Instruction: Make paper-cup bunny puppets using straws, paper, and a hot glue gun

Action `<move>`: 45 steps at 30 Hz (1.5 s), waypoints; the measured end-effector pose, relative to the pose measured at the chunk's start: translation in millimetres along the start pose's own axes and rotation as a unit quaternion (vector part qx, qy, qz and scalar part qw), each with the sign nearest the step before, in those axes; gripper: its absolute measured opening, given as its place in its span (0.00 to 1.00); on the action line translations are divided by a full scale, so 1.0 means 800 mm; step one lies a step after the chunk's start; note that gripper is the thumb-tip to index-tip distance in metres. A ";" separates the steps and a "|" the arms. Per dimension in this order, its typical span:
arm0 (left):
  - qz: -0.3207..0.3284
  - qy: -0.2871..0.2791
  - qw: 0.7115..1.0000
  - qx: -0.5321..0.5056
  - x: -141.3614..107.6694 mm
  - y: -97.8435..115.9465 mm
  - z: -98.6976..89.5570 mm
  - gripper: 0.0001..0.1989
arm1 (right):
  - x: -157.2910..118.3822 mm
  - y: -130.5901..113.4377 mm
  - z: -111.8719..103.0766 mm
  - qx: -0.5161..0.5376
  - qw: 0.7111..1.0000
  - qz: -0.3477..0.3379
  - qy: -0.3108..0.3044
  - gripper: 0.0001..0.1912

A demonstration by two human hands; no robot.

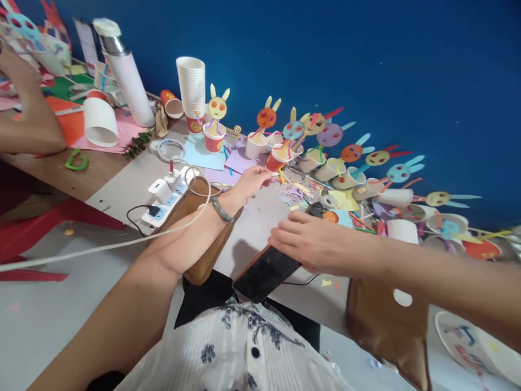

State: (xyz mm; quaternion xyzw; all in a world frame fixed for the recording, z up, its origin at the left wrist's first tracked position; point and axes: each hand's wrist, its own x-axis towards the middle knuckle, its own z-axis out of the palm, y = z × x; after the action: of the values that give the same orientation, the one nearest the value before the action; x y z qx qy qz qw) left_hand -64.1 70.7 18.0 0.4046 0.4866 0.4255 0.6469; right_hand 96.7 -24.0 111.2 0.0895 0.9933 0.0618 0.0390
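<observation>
I log the R hand [303, 241] at the phone's upper end, fingers close together across it; thumb mostly hidden, so can't tell if it grips or merely rests. The phone [262, 277] is slanted, dark screen up, near end reaching the patterned shirt [244, 347] in view. L hand [253, 182], bangle [222, 210] at wrist, is beyond the phone, approx. at the base of a red cup [278, 157] w/ a rabbit figure in it. L fingers are bunched, tips together; can't tell if they pinch anything.

Obs. around the phone: table [256, 217] bare just beyond; paper scraps [295, 193] farther off, past the R hand. Rabbit-faced cups run from beyond the phone to its far right, along the blue wall [325, 49]. Power strip [166, 203] to its left, w/ white chargers and a black cable plugged in. Cup stack [191, 87] beyond and left; flask [128, 81] farther left, standing tilted in view. Co-worker's arm [32, 119] noted far left of the phone, adj. orange paper [67, 119].
</observation>
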 end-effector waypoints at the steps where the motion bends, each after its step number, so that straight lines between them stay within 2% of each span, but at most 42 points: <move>1: 0.009 -0.004 1.000 0.000 0.000 -0.002 0.000 0.07 | 0.007 0.000 0.014 0.016 0.997 -0.058 -0.040 0.10; 3: 0.027 -0.012 1.000 0.001 0.002 -0.007 0.000 0.05 | 0.020 0.007 0.039 0.031 0.992 -0.096 -0.078 0.22; 5: 0.036 -0.017 0.999 0.000 0.004 -0.010 -0.001 0.03 | 0.035 0.014 0.061 0.028 0.989 -0.104 -0.102 0.27; 9: 0.027 -0.020 0.999 0.012 0.004 -0.008 -0.001 0.03 | 0.059 0.012 0.097 -0.004 0.990 -0.099 -0.096 0.17; 13: 0.032 -0.034 0.999 0.014 0.003 -0.004 0.002 0.05 | 0.061 0.004 0.125 0.010 0.995 -0.059 -0.074 0.20; 16: 0.040 -0.055 0.997 0.022 0.003 -0.007 0.004 0.05 | 0.050 -0.010 0.135 0.000 0.998 0.022 -0.054 0.23; 20: 0.053 -0.102 0.987 0.108 0.003 -0.011 0.002 0.05 | 0.018 -0.057 0.131 -0.058 0.986 0.155 0.007 0.23; 22: 0.068 -0.137 0.971 0.183 0.002 -0.012 0.000 0.05 | -0.005 -0.090 0.125 -0.034 0.983 0.170 0.053 0.19; 25: 0.101 -0.190 0.935 0.282 0.000 -0.012 -0.004 0.05 | -0.044 -0.134 0.118 0.035 0.980 0.182 0.077 0.15; 28: 0.113 -0.250 0.904 0.329 0.002 -0.016 -0.006 0.03 | -0.077 -0.167 0.120 0.078 0.965 0.223 0.112 0.13; 30: 0.106 -0.281 0.889 0.345 0.004 -0.019 -0.007 0.02 | -0.086 -0.183 0.127 0.098 0.951 0.260 0.136 0.13; 35: 0.118 -0.294 0.868 0.382 0.005 -0.019 -0.010 0.02 | -0.064 -0.201 0.149 0.132 0.925 0.309 0.176 0.10; 40: 0.073 -0.354 0.858 0.364 -0.001 -0.015 -0.012 0.03 | -0.026 -0.202 0.174 0.136 0.921 0.307 0.196 0.13; 45: 0.060 -0.396 0.830 0.389 -0.003 -0.017 -0.012 0.05 | -0.010 -0.212 0.189 0.140 0.915 0.304 0.226 0.16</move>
State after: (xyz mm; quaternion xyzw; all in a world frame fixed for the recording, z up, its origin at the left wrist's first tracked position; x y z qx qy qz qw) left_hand -71.4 65.3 4.2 0.7846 0.2889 0.0424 0.5470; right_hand 88.4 -173.4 -59.6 0.3753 0.8990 -0.0508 -0.2198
